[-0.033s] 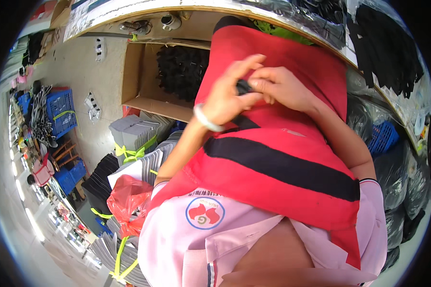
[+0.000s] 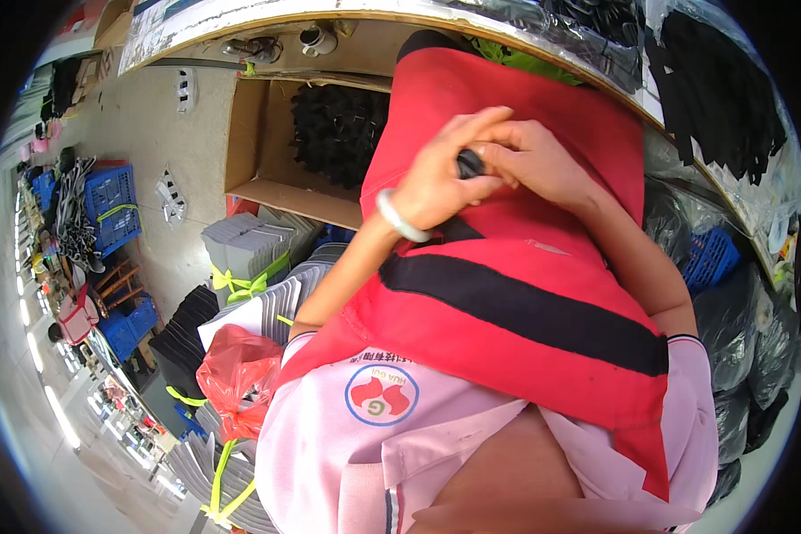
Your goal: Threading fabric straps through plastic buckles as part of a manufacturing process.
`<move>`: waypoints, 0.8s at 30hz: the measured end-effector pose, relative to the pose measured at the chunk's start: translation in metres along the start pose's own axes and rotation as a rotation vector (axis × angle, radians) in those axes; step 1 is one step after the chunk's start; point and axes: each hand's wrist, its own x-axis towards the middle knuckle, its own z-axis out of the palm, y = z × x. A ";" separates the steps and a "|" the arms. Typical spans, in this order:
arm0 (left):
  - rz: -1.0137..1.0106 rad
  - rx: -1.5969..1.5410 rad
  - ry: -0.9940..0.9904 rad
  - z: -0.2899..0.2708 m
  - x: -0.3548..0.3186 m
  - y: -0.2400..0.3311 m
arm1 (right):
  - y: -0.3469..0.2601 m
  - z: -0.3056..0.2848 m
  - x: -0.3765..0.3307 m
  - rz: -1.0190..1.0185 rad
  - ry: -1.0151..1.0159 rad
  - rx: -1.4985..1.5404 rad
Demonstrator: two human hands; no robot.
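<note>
Above my lap, over the red apron [image 2: 507, 107], my two hands meet around a small, dark, rounded piece [image 2: 470, 163], perhaps a rolled black strip. My left hand [image 2: 438, 182], with a white bangle [image 2: 400, 216] at the wrist, curls around it from the left, its thumb below and fingers above. From the right, my right hand [image 2: 536, 160] pinches the same piece with bent fingers. Much of the piece is hidden by the fingers, so its exact kind is not clear.
A cardboard box [image 2: 245, 133] holding a heap of black pieces [image 2: 338, 133] stands left of my lap. Bundled grey sheets [image 2: 249, 245] and a red plastic bag [image 2: 236, 365] lie nearer. The worktable [image 2: 240, 31] spans the far side, with black strips [image 2: 716, 93] at right.
My left hand has shifted a little to the right, closer to my right hand. The dark piece has moved right with it and shows more clearly.
</note>
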 end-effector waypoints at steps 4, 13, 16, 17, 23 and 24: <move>-0.103 -0.281 -0.112 0.022 0.019 0.001 | 0.007 -0.015 -0.014 0.058 0.057 0.041; -0.334 -0.565 -0.262 0.019 0.028 -0.012 | 0.012 -0.027 -0.028 0.072 -0.016 0.121; -0.320 -0.556 -0.267 0.020 0.028 -0.016 | 0.018 -0.032 -0.031 0.118 0.043 0.154; -0.321 -0.557 -0.267 0.022 0.029 -0.017 | 0.019 -0.034 -0.031 0.120 0.043 0.155; -0.455 -0.716 -0.262 0.011 0.037 -0.013 | 0.017 -0.051 -0.037 0.228 -0.063 0.171; -0.480 -0.822 -0.217 0.006 0.036 -0.022 | 0.011 -0.053 -0.041 0.201 -0.002 0.226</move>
